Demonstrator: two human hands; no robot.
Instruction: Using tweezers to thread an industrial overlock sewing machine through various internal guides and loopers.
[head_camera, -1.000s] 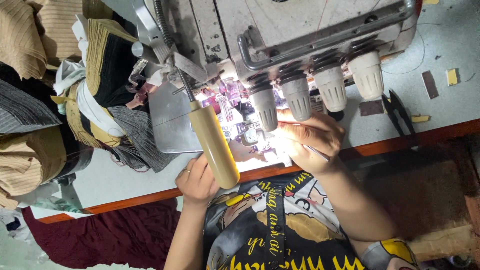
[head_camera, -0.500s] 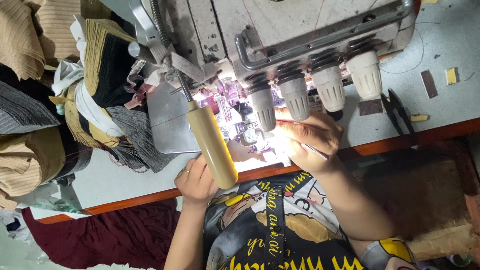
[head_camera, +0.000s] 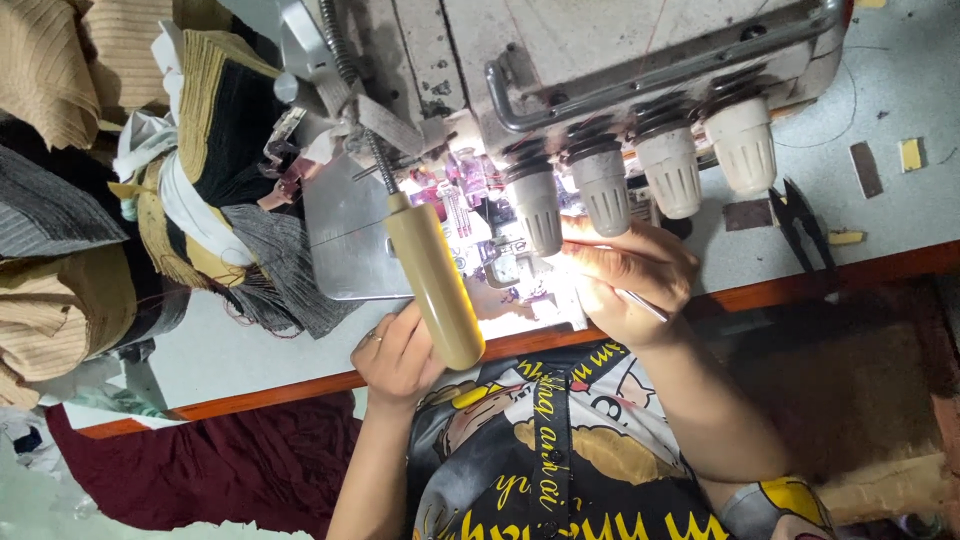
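Both hands work at the sewing machine (head_camera: 620, 60): my right hand (head_camera: 630, 275) pinches slim tweezers (head_camera: 640, 303) by the lit needle area, my left hand (head_camera: 395, 355), loosely curled and empty, rests on the table edge (head_camera: 250, 400). Threading looks unfinished; no fabric is under the foot.

Sewing machine (head_camera: 600, 50): body cut off by the top edge. Needle area just below its four tension knobs (head_camera: 640, 175) washed out by the lamp glare; thread path unreadable. Right hand (head_camera: 630, 280) fingertips lost in that glare; thin metal tool in it mostly covered by the palm. Left hand (head_camera: 395, 360) partly behind the tan lamp handle (head_camera: 437, 285); grip unclear. Fabric pile (head_camera: 90, 180), left of the machine, cropped.
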